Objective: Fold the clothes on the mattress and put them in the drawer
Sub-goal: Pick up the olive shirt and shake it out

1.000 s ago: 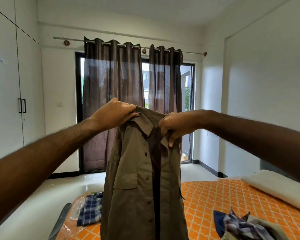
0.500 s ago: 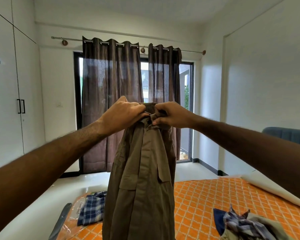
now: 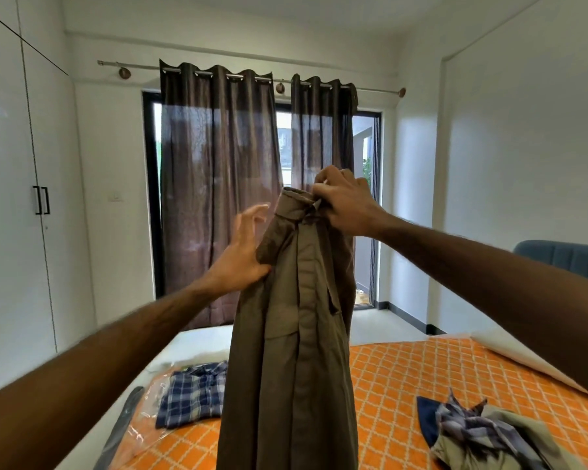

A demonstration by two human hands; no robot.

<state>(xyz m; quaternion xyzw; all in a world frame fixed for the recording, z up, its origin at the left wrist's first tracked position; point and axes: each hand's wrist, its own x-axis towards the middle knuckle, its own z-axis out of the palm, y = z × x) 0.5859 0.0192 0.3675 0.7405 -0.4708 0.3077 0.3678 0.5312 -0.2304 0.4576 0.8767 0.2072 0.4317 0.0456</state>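
Shirt (image 3: 296, 334) halved lengthwise, hanging from right hand (image 3: 347, 205) pinching collar; left hand (image 3: 243, 256) spread flat against its left edge. Mid-fold. Next: lay it on mattress (image 3: 404, 385).

orange mattress (image 3: 404, 385), plaid shirt (image 3: 194, 395), clothes heap (image 3: 482, 435)

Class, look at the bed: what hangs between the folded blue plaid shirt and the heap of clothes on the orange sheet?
In the head view, the olive shirt hangs between the plaid shirt and the heap, held in the right hand.
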